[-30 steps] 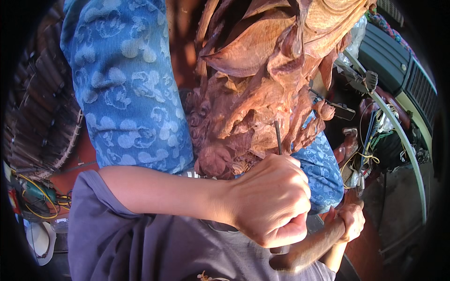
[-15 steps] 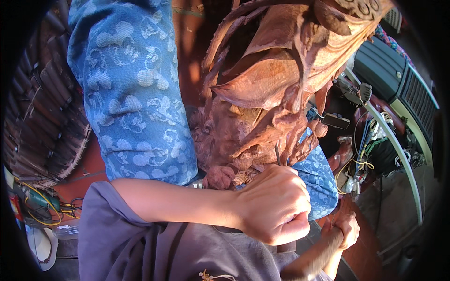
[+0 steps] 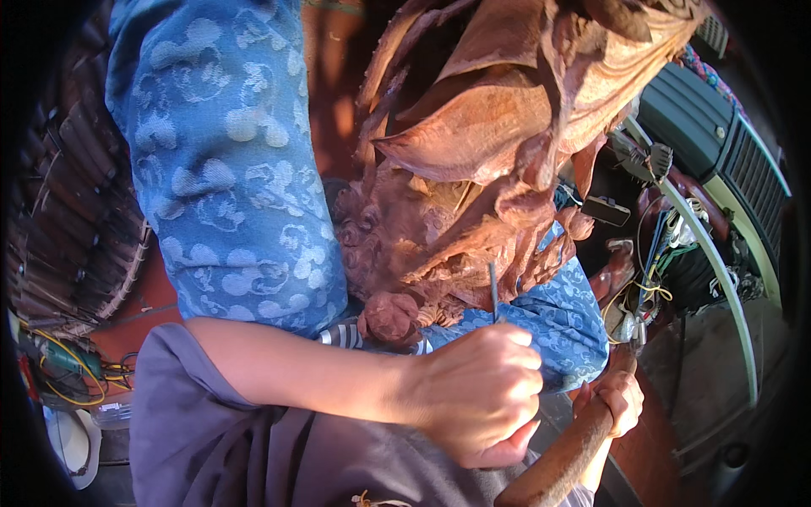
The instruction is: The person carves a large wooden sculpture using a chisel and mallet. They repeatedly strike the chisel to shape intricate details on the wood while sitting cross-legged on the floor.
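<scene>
Head view: wood carving (image 3: 481, 144) is set between blue trouser legs (image 3: 236, 160). Below carving, thin metal tool (image 3: 494, 291) is gripped in closed left hand (image 3: 481, 389), tip pointed up toward carving's lower edge; whether carving is touched cannot be told. Below and right of carving, wooden club (image 3: 557, 460) is held by right hand (image 3: 621, 401), fingers wrapped round it. Right of carving, dark box (image 3: 688, 114) is seen.
</scene>
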Demonstrator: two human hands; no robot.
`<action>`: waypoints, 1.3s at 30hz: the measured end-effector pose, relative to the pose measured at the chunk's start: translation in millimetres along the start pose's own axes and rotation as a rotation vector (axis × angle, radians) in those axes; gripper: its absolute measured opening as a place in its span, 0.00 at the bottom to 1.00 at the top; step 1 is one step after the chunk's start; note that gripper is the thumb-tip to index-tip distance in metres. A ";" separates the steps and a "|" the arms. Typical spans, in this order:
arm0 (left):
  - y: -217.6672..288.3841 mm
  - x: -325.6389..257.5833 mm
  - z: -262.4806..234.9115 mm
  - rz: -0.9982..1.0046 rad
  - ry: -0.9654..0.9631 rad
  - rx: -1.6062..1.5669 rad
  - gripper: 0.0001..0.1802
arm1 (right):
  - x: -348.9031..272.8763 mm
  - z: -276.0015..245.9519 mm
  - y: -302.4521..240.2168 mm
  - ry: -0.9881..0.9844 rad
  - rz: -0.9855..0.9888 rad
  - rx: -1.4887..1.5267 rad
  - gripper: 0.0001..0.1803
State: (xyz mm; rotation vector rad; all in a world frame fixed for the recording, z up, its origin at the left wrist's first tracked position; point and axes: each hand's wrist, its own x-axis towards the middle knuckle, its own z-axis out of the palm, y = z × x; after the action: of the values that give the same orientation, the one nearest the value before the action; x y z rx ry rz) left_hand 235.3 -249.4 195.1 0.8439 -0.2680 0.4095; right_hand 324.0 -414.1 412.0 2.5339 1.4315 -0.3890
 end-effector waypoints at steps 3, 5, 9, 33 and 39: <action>-3.6 -6.9 6.0 0.008 -0.044 -0.037 0.11 | -8.1 2.6 1.3 0.049 0.023 0.050 0.16; -7.3 -5.7 8.4 0.024 -0.059 -0.053 0.11 | -6.6 3.9 3.7 0.063 0.008 0.042 0.15; -16.2 -0.1 11.3 0.042 -0.068 -0.050 0.12 | -4.7 10.3 6.3 0.104 -0.023 0.025 0.15; -7.2 25.0 -19.3 -0.214 -0.035 -0.244 0.07 | 13.7 -21.7 -12.2 -0.027 0.043 -0.164 0.15; -9.0 24.5 -17.5 -0.210 -0.040 -0.218 0.07 | 15.4 -19.0 -8.9 -0.013 0.088 -0.177 0.15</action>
State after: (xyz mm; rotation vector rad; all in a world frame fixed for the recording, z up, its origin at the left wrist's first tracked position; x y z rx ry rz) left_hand 262.4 -235.4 187.4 0.6587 -0.2534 0.1638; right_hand 326.4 -391.4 424.5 2.4370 1.2828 -0.2512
